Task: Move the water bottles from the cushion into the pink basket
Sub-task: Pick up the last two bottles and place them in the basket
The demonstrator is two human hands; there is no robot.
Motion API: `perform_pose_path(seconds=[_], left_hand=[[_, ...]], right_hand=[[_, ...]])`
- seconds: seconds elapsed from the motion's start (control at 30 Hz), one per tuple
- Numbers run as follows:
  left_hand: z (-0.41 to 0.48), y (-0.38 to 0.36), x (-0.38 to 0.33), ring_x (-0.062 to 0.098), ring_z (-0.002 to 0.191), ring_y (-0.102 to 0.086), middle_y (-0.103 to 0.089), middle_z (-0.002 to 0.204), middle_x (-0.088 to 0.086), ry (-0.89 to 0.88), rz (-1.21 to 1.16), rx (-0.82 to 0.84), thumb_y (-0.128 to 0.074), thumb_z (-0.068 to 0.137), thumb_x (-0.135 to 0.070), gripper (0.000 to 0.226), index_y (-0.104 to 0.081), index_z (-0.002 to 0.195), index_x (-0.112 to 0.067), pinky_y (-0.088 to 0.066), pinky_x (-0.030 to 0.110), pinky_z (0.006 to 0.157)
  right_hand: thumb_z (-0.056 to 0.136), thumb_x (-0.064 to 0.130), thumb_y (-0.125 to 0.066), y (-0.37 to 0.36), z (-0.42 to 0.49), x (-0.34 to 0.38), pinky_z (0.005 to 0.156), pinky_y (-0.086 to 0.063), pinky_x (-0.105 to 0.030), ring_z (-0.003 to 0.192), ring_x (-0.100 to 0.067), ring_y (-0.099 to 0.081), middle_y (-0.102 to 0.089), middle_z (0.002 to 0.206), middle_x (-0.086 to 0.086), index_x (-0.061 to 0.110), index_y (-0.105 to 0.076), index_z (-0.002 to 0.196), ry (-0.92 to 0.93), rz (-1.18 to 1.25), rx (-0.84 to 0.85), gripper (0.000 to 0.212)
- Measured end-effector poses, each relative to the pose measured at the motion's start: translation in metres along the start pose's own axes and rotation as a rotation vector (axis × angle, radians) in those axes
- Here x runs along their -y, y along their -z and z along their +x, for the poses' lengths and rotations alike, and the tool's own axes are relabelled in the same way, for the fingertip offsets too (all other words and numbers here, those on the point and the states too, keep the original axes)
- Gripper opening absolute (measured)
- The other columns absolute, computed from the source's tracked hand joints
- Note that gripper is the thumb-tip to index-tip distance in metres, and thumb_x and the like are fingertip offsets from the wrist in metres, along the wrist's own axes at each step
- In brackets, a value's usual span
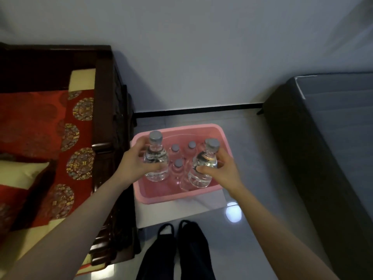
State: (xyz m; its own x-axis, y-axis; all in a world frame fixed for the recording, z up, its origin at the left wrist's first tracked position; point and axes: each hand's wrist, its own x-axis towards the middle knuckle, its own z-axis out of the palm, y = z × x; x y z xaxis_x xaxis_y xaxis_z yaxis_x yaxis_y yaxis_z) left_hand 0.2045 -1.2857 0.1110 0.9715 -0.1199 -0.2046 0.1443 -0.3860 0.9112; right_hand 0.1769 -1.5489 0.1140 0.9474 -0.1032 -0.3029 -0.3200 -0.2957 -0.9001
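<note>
- While both held bottles are kept over the pink basket, bare basket floor is only left along its 6 o'clock rim; the 12 o'clock half is taken up by standing bottles, three for sure.
- Open tiled floor is found at the basket's 3 o'clock, with a grey cabinet well apart.
- The 9 o'clock rim is crowded by a dark wooden frame just beside it; the red cushion is seen beyond that.
- A white board is sat under the basket, black footwear near at 6 o'clock.
- The left bottle is gripped upright by the left hand, the right bottle slightly tilted by the right hand, fingers wrapped round each.
- Both are clear, water-filled, grey-capped.
</note>
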Motion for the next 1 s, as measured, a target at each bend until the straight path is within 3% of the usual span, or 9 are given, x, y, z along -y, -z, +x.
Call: perform_pose_path(seconds=[0.17, 0.27, 0.4, 0.47, 0.57, 0.7, 0.83, 0.9, 1.0], left_hand=[[-0.001, -0.018, 0.027, 0.011, 0.106, -0.061, -0.065, 0.115, -0.007, 0.105, 0.007, -0.068, -0.091, 0.056, -0.028, 0.079, -0.053, 0.125, -0.03, -0.048, 0.031, 0.092], [-0.004, -0.026, 0.042, 0.007, 0.11, -0.059, -0.065, 0.116, -0.009, 0.116, 0.011, -0.084, -0.091, 0.058, -0.025, 0.076, -0.053, 0.125, -0.026, -0.048, 0.03, 0.093], [-0.008, -0.036, 0.053, 0.012, 0.109, -0.055, -0.062, 0.116, -0.006, 0.098, 0.076, -0.107, -0.091, 0.058, -0.021, 0.068, -0.059, 0.118, -0.02, -0.048, 0.035, 0.093], [-0.009, -0.038, 0.055, 0.017, 0.104, -0.051, -0.057, 0.111, -0.001, 0.071, 0.178, -0.133, -0.092, 0.055, -0.023, 0.063, -0.063, 0.111, -0.018, -0.047, 0.036, 0.09], [-0.013, -0.039, 0.06, 0.016, 0.096, -0.055, -0.055, 0.103, 0.002, 0.051, 0.193, -0.12, -0.092, 0.053, -0.023, 0.059, -0.066, 0.105, -0.015, -0.05, 0.031, 0.082], [-0.015, -0.035, 0.065, 0.013, 0.095, -0.056, -0.055, 0.102, 0.001, 0.049, 0.228, -0.092, -0.092, 0.054, -0.021, 0.059, -0.067, 0.108, -0.014, -0.046, 0.011, 0.077], [-0.015, -0.029, 0.061, 0.008, 0.094, -0.056, -0.055, 0.102, -0.004, 0.035, 0.243, -0.104, -0.09, 0.058, -0.017, 0.052, -0.068, 0.104, -0.027, -0.048, 0.017, 0.079], [-0.017, -0.026, 0.057, 0.006, 0.089, -0.056, -0.055, 0.098, -0.005, 0.0, 0.242, -0.108, -0.088, 0.061, -0.017, 0.051, -0.062, 0.096, -0.044, -0.045, 0.01, 0.072], [-0.02, -0.024, 0.057, 0.009, 0.087, -0.055, -0.055, 0.094, -0.004, -0.034, 0.257, -0.099, -0.086, 0.065, -0.013, 0.052, -0.06, 0.092, -0.048, -0.044, 0.008, 0.067]], right_hand=[[0.056, 0.031, -0.088, -0.034, 0.026, -0.031, 0.08, -0.055, -0.028, 0.089, -0.005, -0.069, -0.074, 0.097, 0.013, 0.032, -0.065, 0.109, -0.012, -0.039, 0.13, 0.058], [0.059, 0.028, -0.088, -0.053, 0.035, -0.047, 0.079, -0.048, -0.012, 0.091, 0.008, -0.063, -0.068, 0.094, 0.029, 0.042, -0.062, 0.104, 0.062, -0.123, 0.216, 0.053], [0.06, 0.02, -0.087, -0.068, 0.046, -0.065, 0.071, -0.047, -0.015, 0.088, -0.013, -0.061, -0.058, 0.097, 0.006, 0.016, -0.075, 0.098, 0.223, -0.295, 0.264, 0.039], [0.061, 0.013, -0.085, -0.071, 0.047, -0.07, 0.07, -0.05, -0.026, 0.085, -0.018, -0.059, -0.057, 0.092, 0.005, 0.014, -0.075, 0.091, 0.279, -0.389, 0.293, 0.031], [0.064, 0.009, -0.081, -0.072, 0.049, -0.073, 0.074, -0.051, -0.038, 0.089, -0.025, -0.059, -0.064, 0.094, 0.0, 0.014, -0.072, 0.09, 0.308, -0.524, 0.359, 0.028], [0.071, 0.009, -0.074, -0.076, 0.059, -0.073, 0.079, -0.05, -0.036, 0.098, -0.024, -0.057, -0.067, 0.1, -0.003, 0.014, -0.07, 0.097, 0.351, -0.685, 0.441, 0.027], [0.073, 0.004, -0.062, -0.088, 0.066, -0.072, 0.074, -0.053, -0.04, 0.097, -0.027, -0.055, -0.064, 0.094, -0.007, 0.008, -0.066, 0.089, 0.386, -0.881, 0.613, 0.016], [0.074, 0.003, -0.059, -0.094, 0.069, -0.074, 0.072, -0.053, -0.04, 0.096, -0.027, -0.055, -0.063, 0.091, -0.007, 0.006, -0.064, 0.084, 0.39, -0.949, 0.649, 0.011], [0.076, 0.0, -0.059, -0.103, 0.074, -0.078, 0.064, -0.045, -0.032, 0.099, -0.027, -0.055, -0.064, 0.095, -0.009, 0.004, -0.064, 0.086, 0.398, -1.01, 0.682, 0.011]])
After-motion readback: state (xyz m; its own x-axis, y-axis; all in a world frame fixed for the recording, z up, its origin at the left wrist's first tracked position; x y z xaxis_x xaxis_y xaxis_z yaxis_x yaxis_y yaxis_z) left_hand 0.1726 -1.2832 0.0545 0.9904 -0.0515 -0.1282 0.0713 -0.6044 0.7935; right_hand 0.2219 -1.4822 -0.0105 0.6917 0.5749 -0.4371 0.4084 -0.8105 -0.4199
